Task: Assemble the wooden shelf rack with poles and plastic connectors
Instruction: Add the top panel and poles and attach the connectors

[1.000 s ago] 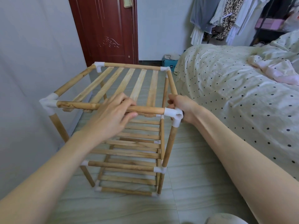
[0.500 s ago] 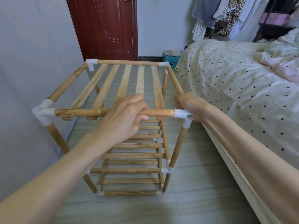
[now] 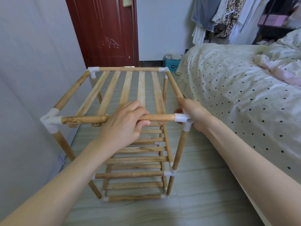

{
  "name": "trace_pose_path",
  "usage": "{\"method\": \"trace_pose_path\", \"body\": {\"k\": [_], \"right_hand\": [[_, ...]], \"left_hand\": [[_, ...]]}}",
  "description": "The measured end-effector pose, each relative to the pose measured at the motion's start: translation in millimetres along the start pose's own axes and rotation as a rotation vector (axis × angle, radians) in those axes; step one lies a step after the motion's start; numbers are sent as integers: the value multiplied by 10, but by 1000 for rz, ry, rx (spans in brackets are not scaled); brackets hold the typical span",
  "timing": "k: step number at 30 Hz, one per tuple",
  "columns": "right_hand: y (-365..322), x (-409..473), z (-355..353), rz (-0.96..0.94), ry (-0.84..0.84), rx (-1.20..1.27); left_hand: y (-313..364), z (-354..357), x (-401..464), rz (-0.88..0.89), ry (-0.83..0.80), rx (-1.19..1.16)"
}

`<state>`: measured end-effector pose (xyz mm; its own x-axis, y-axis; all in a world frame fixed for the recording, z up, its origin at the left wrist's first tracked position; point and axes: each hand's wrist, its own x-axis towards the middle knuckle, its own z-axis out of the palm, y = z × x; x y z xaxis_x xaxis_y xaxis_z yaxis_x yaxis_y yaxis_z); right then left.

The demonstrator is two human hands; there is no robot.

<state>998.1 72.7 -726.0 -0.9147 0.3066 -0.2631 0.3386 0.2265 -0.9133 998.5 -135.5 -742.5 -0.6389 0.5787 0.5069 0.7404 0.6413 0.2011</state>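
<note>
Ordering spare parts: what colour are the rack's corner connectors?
White plastic, as on the near-left corner connector; clearest in the head view.

left hand (image 3: 125, 123): palm down, fingers curled over, thumb tucked beneath | right hand (image 3: 193, 114): fingers wrapped, knuckles toward the camera | both forearms bare, reaching forward, left from lower left, right from lower right

Shelf rack (image 3: 130, 95) stands on floor (image 3: 203, 201), wall (image 3: 32, 62) to its left, bed (image 3: 236, 95) to its right, door (image 3: 105, 30) behind. Left hand (image 3: 125, 124) on near top pole (image 3: 84, 119), right hand (image 3: 193, 111) at near-right connector (image 3: 180, 117).
</note>
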Motion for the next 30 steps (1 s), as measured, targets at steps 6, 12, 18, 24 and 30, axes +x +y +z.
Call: {"method": "trace_pose_path", "body": {"k": [6,12,18,24,30], "right_hand": [[-68,-115,-7,28,-60,-241],[160,-206,-77,70,-346,241],[324,-247,-138,-40,-431,241],[304,-213,-91,0,-329,305],[297,-299,-58,-57,-275,189]], "left_hand": [[5,19,25,-43,-17,1],[-14,2,4,-59,-29,-8],[-25,5,5,-56,-18,-16],[8,57,14,-92,-12,-15],[85,87,-15,-161,66,8]]}}
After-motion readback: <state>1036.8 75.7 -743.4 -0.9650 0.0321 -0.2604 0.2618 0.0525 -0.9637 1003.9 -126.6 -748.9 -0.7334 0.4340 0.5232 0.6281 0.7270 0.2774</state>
